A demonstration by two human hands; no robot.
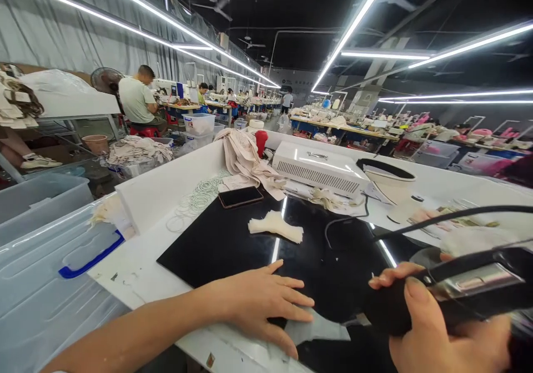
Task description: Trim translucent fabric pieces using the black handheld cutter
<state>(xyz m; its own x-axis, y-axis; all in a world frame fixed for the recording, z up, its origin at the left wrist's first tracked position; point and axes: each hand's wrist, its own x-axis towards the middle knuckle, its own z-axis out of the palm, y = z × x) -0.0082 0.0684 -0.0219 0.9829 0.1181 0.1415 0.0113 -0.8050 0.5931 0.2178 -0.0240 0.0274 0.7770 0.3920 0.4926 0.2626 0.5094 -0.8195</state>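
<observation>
My left hand point(266, 301) lies flat with its fingers spread. Its fingertips touch a pale grey piece of material point(318, 328) near the front of a glossy black board point(216, 245). At the right, my right hand point(433, 328) is wrapped round a black corded hand-held tool point(462, 292) with a silver plate on its side. The tool's front end is close to the right tip of the grey piece; blur hides whether they touch. A small cream stack of shaped fabric point(275, 226) rests on the board beyond my left hand.
A phone point(240, 196) lies at the board's back edge, near light green rings point(204, 195) and draped beige fabric point(245, 159). Behind stands a white vented box point(318, 165). The tool's black cable point(449, 216) crosses above the right side. A clear bin point(50, 284) borders the left.
</observation>
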